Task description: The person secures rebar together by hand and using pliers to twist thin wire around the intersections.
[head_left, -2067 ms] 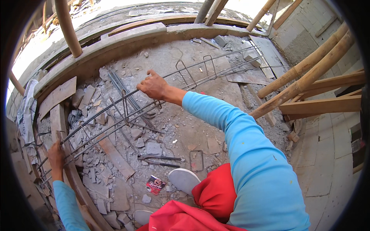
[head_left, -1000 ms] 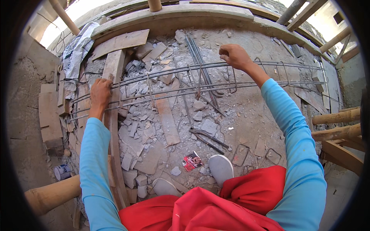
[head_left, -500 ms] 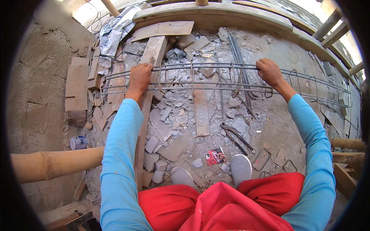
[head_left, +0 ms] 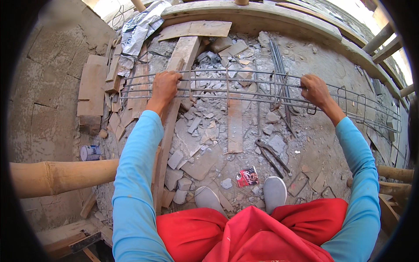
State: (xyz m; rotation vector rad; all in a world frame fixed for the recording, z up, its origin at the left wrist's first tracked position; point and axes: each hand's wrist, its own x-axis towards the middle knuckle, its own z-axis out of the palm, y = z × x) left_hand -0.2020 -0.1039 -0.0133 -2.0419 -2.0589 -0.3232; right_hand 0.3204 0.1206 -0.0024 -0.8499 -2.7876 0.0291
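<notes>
A long steel rebar cage (head_left: 209, 70), with rectangular stirrups along it, lies across rubble and a wooden beam (head_left: 187, 48). My left hand (head_left: 165, 86) is closed round the cage's upper bars, above the beam. My right hand (head_left: 315, 90) grips an upper bar farther right, fingers curled over it. Beneath the cage runs a bundle of steel rods (head_left: 278, 56). Between the cage and my feet lie a long-handled cutting tool (head_left: 273, 157) and a flat red packet (head_left: 247, 177). Loose bent stirrups (head_left: 299, 183) are by my right foot.
A bamboo pole (head_left: 65, 174) crosses the left side near a dented can (head_left: 90, 152) and stacked boards (head_left: 91, 87). A white sack (head_left: 139, 30) lies at the back left, beside a long concrete ledge (head_left: 244, 13). More bamboo poles (head_left: 395, 174) jut in at the right.
Since the earliest frame the view has swung left, so the cage now runs more level across it. My right hand, raised with loose fingers a second ago, has closed on the bar.
</notes>
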